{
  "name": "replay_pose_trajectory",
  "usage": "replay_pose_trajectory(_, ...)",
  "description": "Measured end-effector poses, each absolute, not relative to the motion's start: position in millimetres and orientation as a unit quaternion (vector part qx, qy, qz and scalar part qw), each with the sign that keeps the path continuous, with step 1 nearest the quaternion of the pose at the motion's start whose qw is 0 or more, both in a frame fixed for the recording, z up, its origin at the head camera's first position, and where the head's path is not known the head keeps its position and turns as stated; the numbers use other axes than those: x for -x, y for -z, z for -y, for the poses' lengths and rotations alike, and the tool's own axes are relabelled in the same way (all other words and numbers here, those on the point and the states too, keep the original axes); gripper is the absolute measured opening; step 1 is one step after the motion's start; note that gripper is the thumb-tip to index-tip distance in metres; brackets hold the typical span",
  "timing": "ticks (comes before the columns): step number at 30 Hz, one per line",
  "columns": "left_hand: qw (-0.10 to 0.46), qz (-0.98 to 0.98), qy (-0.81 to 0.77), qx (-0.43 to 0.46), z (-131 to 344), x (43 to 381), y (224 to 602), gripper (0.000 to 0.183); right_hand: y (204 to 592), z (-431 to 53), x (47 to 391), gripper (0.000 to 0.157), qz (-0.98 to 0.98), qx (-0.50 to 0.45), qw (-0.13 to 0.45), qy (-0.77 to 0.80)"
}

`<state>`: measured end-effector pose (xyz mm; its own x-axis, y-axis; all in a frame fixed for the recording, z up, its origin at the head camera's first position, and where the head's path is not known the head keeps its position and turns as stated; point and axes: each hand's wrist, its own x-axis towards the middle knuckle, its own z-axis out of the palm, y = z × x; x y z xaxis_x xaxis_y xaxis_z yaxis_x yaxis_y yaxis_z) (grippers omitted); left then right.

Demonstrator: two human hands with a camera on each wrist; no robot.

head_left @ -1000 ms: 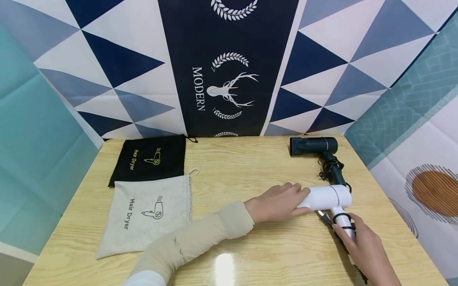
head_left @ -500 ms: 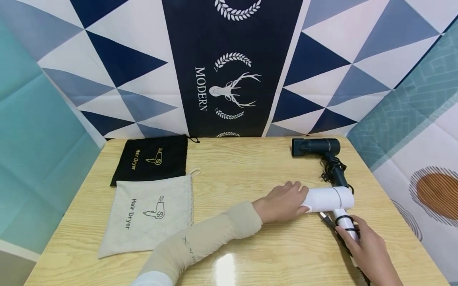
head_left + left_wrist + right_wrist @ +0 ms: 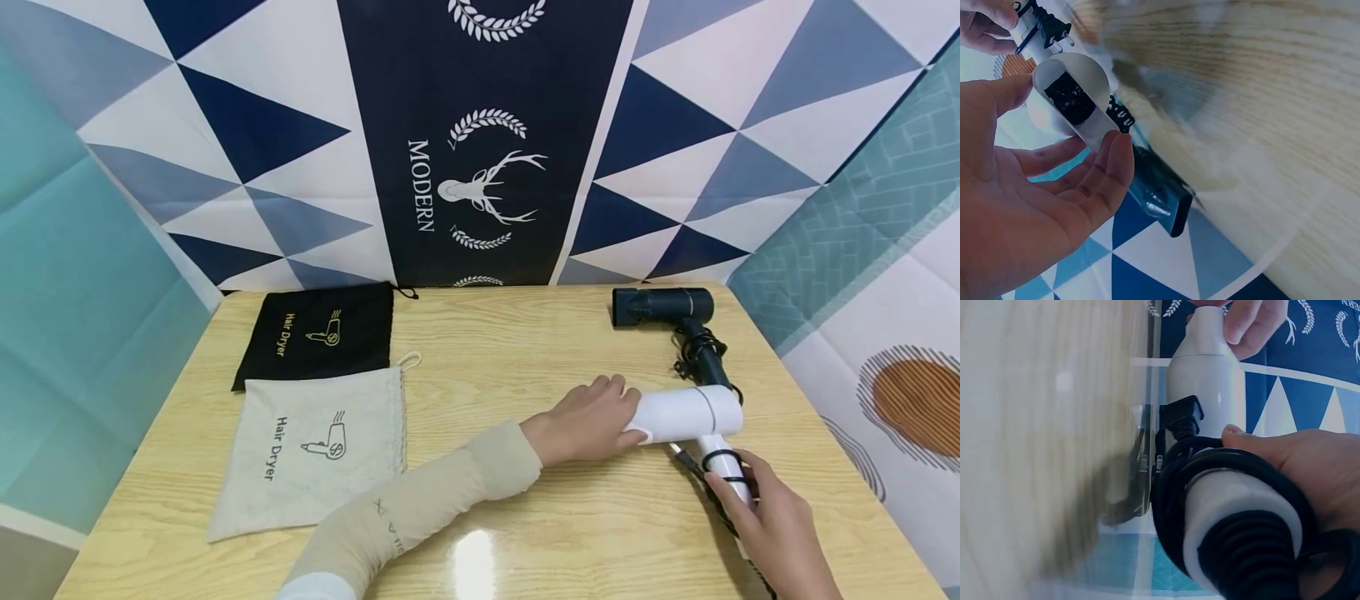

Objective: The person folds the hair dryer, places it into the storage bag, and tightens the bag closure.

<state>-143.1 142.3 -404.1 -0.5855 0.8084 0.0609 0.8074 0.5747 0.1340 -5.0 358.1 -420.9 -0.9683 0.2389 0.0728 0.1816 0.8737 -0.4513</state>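
A white hair dryer [image 3: 678, 414] is held between both hands at the right of the table. My left hand [image 3: 592, 421] grips its nozzle end; the left wrist view shows thumb and fingers on either side of the nozzle opening [image 3: 1071, 99]. Around the handle [image 3: 726, 467] curl the fingers of my right hand [image 3: 776, 517]. A black cord [image 3: 1179, 481] is wound about that handle, and its two-pin plug [image 3: 1184, 412] sticks out beside it. Just behind lies a dark hair dryer [image 3: 660, 307] with its own cord wrapped round the handle.
On the left of the wooden table [image 3: 480, 333] lie a black drawstring bag [image 3: 318, 337] and, nearer, a white drawstring bag [image 3: 311, 450], both printed "Hair Dryer". A patterned cloth wall [image 3: 480, 142] stands along the back edge.
Both hands keep their hold on the white hair dryer. Its body and the left hand have shifted only slightly; the bags and dark dryer stay put while the view moves a little.
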Motion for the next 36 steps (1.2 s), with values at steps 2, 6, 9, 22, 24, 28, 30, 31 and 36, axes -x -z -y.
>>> replay_pose_trajectory(2,-0.001,-0.888,-0.08,-0.453,-140,142,402,0.054,420,-356,3,0.058,0.965,0.108,0.076,-0.226)
replay_pose_trajectory(6,-0.01,-0.891,-0.088,-0.445,-132,140,398,0.053,417,-351,1,0.055,0.963,0.1,0.106,-0.229)
replay_pose_trajectory(9,-0.013,-0.893,-0.093,-0.44,-126,138,396,0.052,415,-346,0,0.054,0.961,0.095,0.121,-0.232)
replay_pose_trajectory(22,-0.024,-0.892,-0.128,-0.432,-105,133,388,0.053,406,-332,0,0.05,0.952,0.052,0.176,-0.244)
replay_pose_trajectory(24,-0.022,-0.891,-0.138,-0.433,-102,133,387,0.054,405,-330,0,0.049,0.95,0.042,0.187,-0.245)
replay_pose_trajectory(28,-0.024,-0.889,-0.152,-0.432,-94,132,386,0.057,402,-325,1,0.05,0.948,0.03,0.194,-0.249)
replay_pose_trajectory(30,-0.026,-0.888,-0.158,-0.431,-89,132,385,0.058,400,-322,1,0.051,0.947,0.023,0.197,-0.254)
replay_pose_trajectory(31,-0.028,-0.888,-0.161,-0.43,-87,131,385,0.058,398,-320,1,0.051,0.946,0.018,0.199,-0.256)
replay_pose_trajectory(36,-0.039,-0.885,-0.177,-0.429,-76,128,383,0.058,394,-312,2,0.05,0.947,0.012,0.192,-0.258)
